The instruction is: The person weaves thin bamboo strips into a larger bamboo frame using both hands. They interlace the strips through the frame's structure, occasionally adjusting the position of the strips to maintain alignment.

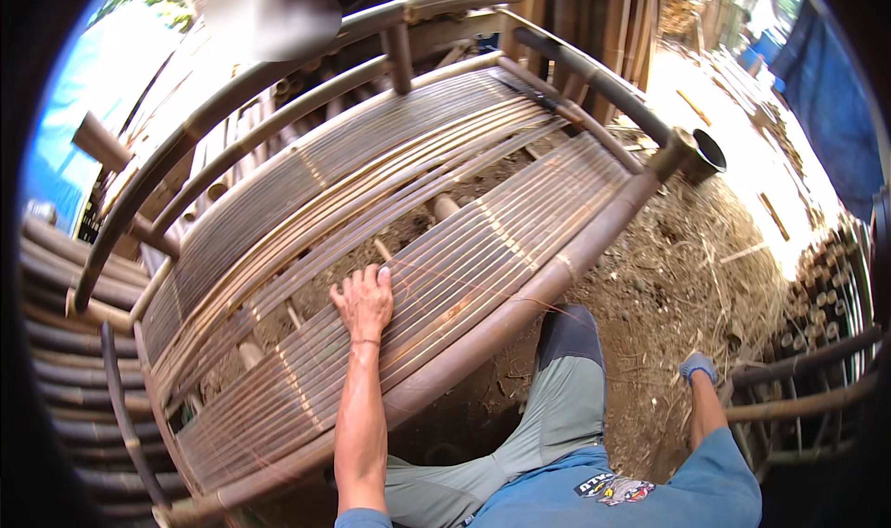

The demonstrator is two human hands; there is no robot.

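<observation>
A bamboo bench frame (520,310) stands in front of me, its seat laid with thin bamboo slats (464,268). My left hand (364,301) rests flat on the near group of slats, fingers slightly spread, holding nothing. A gap in the middle of the seat shows the ground and cross poles beneath. Low at the right, my right hand (698,367) wears a blue glove and hangs beside my leg, away from the bench; whether it holds anything is unclear.
Thick bamboo poles (65,287) are stacked at the left. More cut bamboo (826,315) is piled at the right. Shavings and scraps cover the dirt floor (687,268). Blue tarps hang at the far left and the far right.
</observation>
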